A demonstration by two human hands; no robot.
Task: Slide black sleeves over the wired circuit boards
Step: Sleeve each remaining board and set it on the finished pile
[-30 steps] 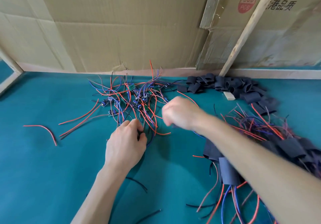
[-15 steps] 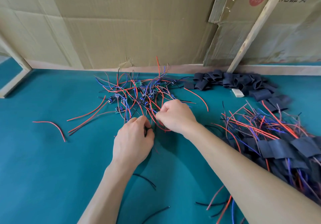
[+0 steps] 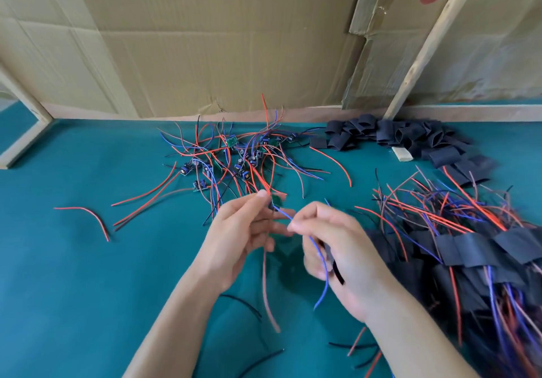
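Observation:
A small green circuit board [image 3: 276,201] with red and blue wires is lifted above the teal table. My left hand [image 3: 240,233] pinches it at its near end. My right hand [image 3: 331,245] pinches the board's blue wire [image 3: 319,263] between thumb and forefinger, and a black sleeve [image 3: 333,260] is tucked under its curled fingers. A tangle of bare wired boards [image 3: 234,157] lies just beyond my hands. Empty black sleeves [image 3: 396,135] are heaped at the back right. Sleeved boards with wires [image 3: 475,248] are piled at the right.
Cardboard sheets [image 3: 205,40] and a slanted wooden slat [image 3: 431,40] wall off the back of the table. A loose red wire [image 3: 88,216] lies at the left. Loose black wire bits [image 3: 246,307] lie near my forearms. A small pale block [image 3: 402,153] sits by the sleeve heap.
Both hands have drawn back from the tangle toward me, lifting one wired board out of it. My right hand now pinches its blue wire.

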